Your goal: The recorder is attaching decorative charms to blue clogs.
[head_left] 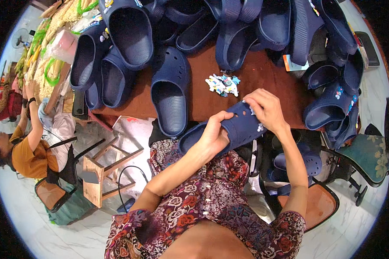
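Hands at centre frame: my left hand (212, 133) grips a perforated navy-blue foam clog (229, 129) from below, while my right hand (266, 108) pinches its top edge, below small colourful shoe charms (223, 84) on the brown table (255, 77).

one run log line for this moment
left hand holds clog | right hand fingers at its top, by a charm | charms on table

Many navy clogs (170, 93) (uncountable), two hands (213, 134)

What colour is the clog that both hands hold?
The clog is dark navy blue, clearest in the head view.
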